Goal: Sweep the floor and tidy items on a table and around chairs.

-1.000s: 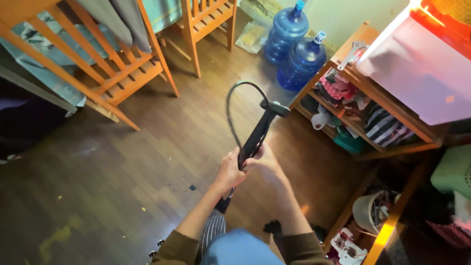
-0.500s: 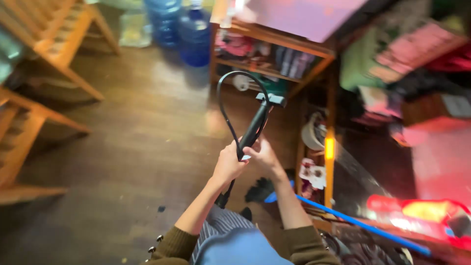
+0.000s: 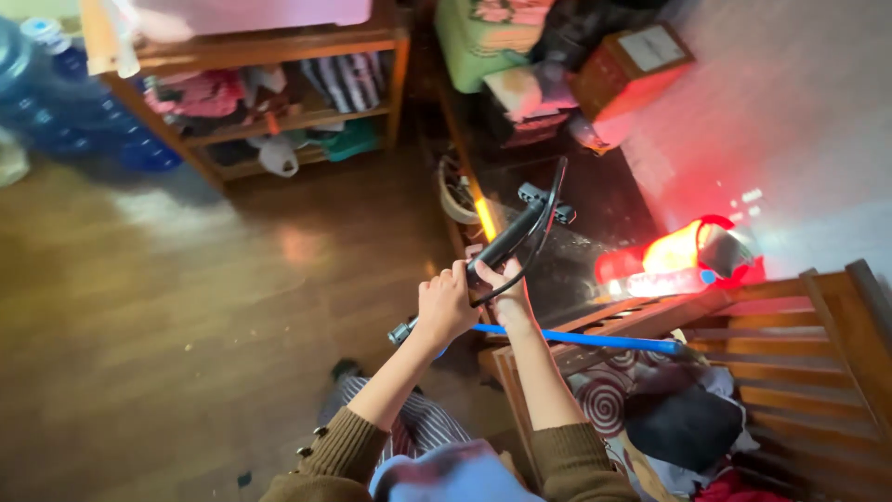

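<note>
Both hands up in front of the body, w/ a slim black hand pump with a looped black hose (image 3: 509,244) held between them. Left hand (image 3: 444,307) is wrapped tight round the lower barrel, fingers fully curled, thumb over the top; the metal-tipped end pokes out just below-left of that fist. Right hand (image 3: 503,290) is closed on the barrel right beside it, touching the left, w/ the hose loop passing under its fingers. Pump body runs up and to the right from the grip, tilted, its cross-handle end well above the hands. Thin blue rod (image 3: 595,339) lies behind the wrists, across a brown wooden chair frame (image 3: 790,335). Wooden shelf unit stuffed with clothes (image 3: 269,102) stands far off, upper left, on brown plank floor (image 3: 186,307).
</note>
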